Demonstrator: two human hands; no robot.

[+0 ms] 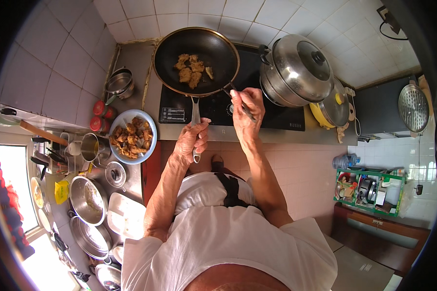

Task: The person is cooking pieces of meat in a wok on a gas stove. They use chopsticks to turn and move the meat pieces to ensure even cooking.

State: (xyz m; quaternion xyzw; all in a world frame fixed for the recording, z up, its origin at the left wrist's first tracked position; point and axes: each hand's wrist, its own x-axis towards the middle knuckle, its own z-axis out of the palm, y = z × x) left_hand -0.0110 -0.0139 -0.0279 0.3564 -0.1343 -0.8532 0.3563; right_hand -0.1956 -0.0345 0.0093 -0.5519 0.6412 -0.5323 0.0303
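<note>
My left hand [193, 140] is wrapped around the metal handle [195, 109] of a dark frying pan [215, 47], which is tilted so its inside faces me. Several browned, fried pieces of food [192, 71] sit together on the pan's bottom, with one smaller piece [209, 72] to their right. In my right hand [248, 112] are dark chopsticks [245, 108], their far ends at the pan's near right rim. A pale blue bowl [154, 143] left of my left hand holds more browned fried pieces [133, 136].
The pan is over a black cooktop [211, 115]. To its right stand a lidded steel steamer pot [287, 78] and a yellow lidded pan [318, 116]. Red-lidded jars [100, 123], steel pots [120, 82], a steel basin [89, 200] and a white tray [125, 214] crowd the left.
</note>
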